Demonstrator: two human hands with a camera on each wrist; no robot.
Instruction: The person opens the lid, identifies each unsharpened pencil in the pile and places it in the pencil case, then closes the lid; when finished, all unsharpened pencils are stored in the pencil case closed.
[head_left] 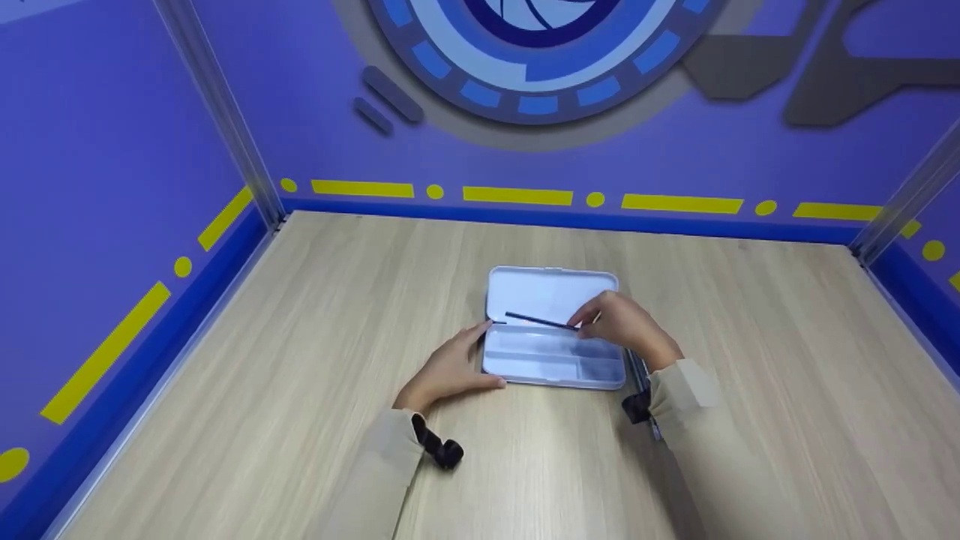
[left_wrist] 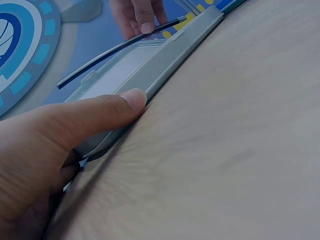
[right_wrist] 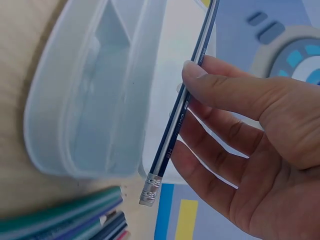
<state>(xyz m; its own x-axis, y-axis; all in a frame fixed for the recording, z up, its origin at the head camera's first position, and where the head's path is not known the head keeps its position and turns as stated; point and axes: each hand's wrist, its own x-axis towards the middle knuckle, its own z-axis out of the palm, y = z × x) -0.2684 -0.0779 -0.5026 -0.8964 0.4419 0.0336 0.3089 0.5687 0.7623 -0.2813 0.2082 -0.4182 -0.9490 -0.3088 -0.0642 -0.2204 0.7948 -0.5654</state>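
Note:
A white pencil case [head_left: 551,380] stands open on the table, its lid [head_left: 536,289] tipped back toward the far wall and its tray split by dividers. My left hand [head_left: 450,367] grips the case's left end; the thumb lies on the front wall, the other fingers round the far side. Between thumb and fingers, my right hand [head_left: 619,326] pinches a dark striped pencil [right_wrist: 175,115] over the case. Its silver eraser end [right_wrist: 151,187] points right in the head view, the other end left across the lid.
Several more pencils [right_wrist: 60,220] lie on the table beside the case's right end, partly under my right wrist in the head view. The wooden table [head_left: 337,300] is bordered by blue panels [head_left: 247,135] at the back and sides.

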